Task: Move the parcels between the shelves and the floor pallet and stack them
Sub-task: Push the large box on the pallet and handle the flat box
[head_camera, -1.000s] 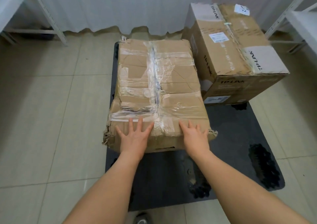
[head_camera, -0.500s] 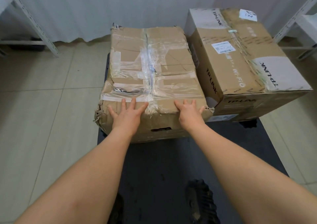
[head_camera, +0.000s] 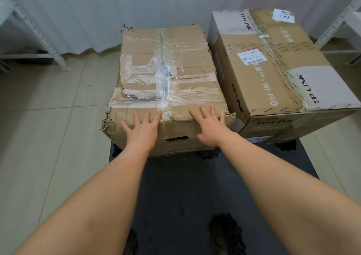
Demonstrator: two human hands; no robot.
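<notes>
A worn brown parcel point(head_camera: 168, 75), criss-crossed with clear tape and torn at its near corners, lies on the dark floor pallet point(head_camera: 187, 186). My left hand point(head_camera: 141, 129) presses flat with spread fingers against its near top edge. My right hand point(head_camera: 210, 126) does the same a little to the right, fingers straight. Right beside this parcel, touching or nearly touching it, sits a larger printed TP-LINK carton point(head_camera: 273, 69) with a white address label, also on the pallet.
Metal shelf legs point(head_camera: 39, 32) stand at the far left, and another shelf frame point(head_camera: 340, 20) at the far right. A white curtain point(head_camera: 117, 4) hangs along the back wall. Beige floor tiles point(head_camera: 48, 137) surround the pallet.
Under both flat hands the taped parcel has slid away from me along the pallet, up beside the printed carton. More bare pallet now shows in front of me.
</notes>
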